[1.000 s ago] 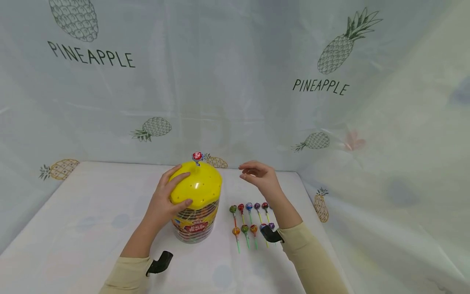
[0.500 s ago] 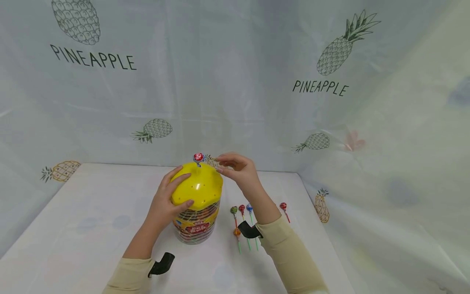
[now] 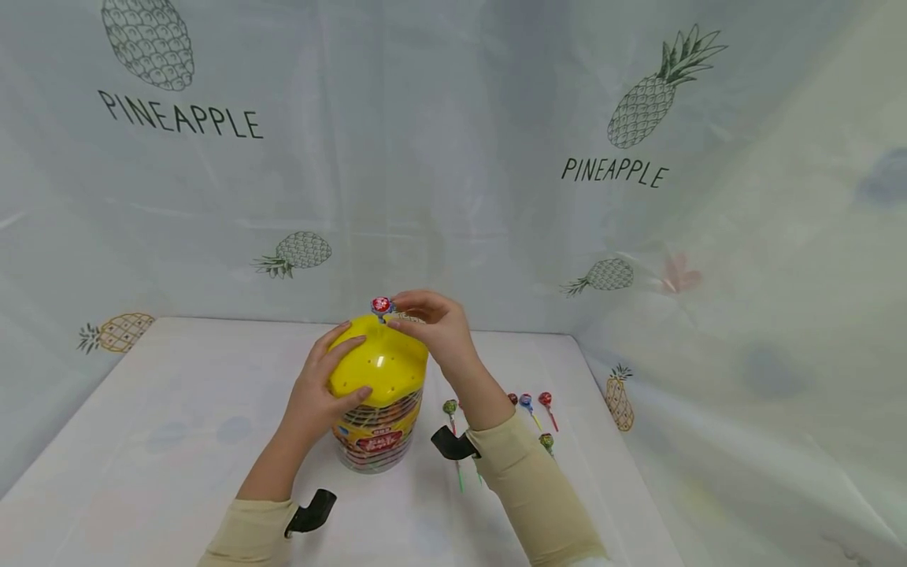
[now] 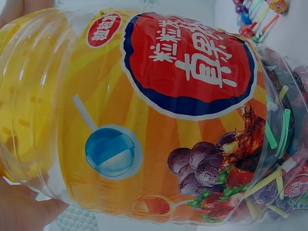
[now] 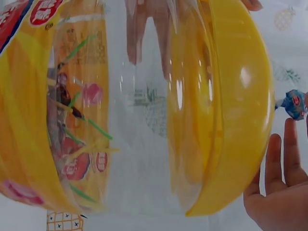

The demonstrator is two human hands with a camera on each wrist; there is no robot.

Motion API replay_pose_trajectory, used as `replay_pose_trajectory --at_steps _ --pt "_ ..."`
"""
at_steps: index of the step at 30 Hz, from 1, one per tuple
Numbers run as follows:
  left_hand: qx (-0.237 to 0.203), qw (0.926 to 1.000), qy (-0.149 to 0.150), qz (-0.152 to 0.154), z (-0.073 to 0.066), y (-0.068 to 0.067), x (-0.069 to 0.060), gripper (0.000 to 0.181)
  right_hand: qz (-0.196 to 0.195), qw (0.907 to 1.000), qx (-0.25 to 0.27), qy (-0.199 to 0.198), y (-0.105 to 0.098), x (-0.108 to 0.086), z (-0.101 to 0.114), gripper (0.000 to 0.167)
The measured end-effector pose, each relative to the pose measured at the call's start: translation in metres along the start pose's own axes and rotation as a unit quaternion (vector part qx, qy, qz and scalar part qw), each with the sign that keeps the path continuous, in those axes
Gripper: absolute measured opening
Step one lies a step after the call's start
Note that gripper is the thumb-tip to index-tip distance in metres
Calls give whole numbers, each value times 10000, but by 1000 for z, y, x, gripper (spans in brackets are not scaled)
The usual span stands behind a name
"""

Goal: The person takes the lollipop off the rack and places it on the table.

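My left hand [image 3: 322, 390] grips the side of a domed yellow lid [image 3: 390, 358], fingers and thumb spread round it. The lid tops a clear, ribbed candy jar [image 3: 375, 449] with an orange label. A lollipop [image 3: 381, 305] in a red and blue wrapper stands upright in the top of the lid. My right hand [image 3: 445, 329] is beside that lollipop, thumb and index fingertips at its right side with a gap between them. In the right wrist view, the lollipop [image 5: 291, 104] sits at the edge, close to the right hand's extended fingers. Lollipops and sticks lie inside the jar [image 4: 110, 67].
On the white table [image 3: 205, 425], right of the jar, several lollipops lie in rows, including a red one [image 3: 546, 400] and a green one [image 3: 449, 407]. My right forearm covers some of them. A pineapple-print curtain [image 3: 439, 173] hangs behind.
My right hand has moved left, from above the loose lollipops to the one on the lid. My left hand stays on the lid. The jar has not visibly moved.
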State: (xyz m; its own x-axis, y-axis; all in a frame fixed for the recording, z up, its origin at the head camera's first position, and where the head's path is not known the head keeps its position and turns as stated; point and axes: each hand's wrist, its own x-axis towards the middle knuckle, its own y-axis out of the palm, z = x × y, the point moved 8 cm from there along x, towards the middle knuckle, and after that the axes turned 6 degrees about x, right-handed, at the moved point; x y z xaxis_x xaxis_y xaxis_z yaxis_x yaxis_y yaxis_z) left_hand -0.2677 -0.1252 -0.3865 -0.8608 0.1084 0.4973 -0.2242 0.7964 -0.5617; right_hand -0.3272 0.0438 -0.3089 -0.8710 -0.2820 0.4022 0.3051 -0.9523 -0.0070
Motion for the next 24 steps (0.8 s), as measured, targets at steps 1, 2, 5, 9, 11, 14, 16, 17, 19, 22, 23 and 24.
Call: replay_pose_trajectory --at_steps 1,2,5,9,11,14,16,17,19,22,23,24 --pt "-23 10000 12 -5 0 0 0 64 -44 10000 16 67 1 0 -1 22" --pt "-46 10000 25 -14 0 0 0 64 -75 9999 39 131 2 1 -3 22" --pt "-125 9999 44 -18 0 0 -1 63 -173 9996 56 230 4 1 -4 23" --pt "-135 9999 41 3 0 0 0 63 -176 9995 87 257 9 0 -4 23" --pt "-110 9999 18 8 0 0 0 63 -129 9995 118 260 11 0 -3 24" --pt "-104 9999 -25 16 0 0 -1 63 -63 9996 100 261 16 1 -2 25" --pt "-107 9999 -28 26 0 0 0 63 -17 9997 95 245 19 2 -1 26" --pt "-116 9999 -22 29 0 0 0 62 -2 9997 79 241 20 2 -1 27" --pt "-113 9999 -8 22 0 0 0 62 46 9998 55 185 22 3 0 27" --pt "-120 9999 -3 13 0 -1 0 62 38 10000 59 6 22 3 4 26" --pt "-112 9999 2 5 0 -1 0 62 21 9999 85 -87 22 3 5 26" --pt "-100 9999 5 -1 0 -1 0 62 -2 9998 122 -187 22 3 8 25"
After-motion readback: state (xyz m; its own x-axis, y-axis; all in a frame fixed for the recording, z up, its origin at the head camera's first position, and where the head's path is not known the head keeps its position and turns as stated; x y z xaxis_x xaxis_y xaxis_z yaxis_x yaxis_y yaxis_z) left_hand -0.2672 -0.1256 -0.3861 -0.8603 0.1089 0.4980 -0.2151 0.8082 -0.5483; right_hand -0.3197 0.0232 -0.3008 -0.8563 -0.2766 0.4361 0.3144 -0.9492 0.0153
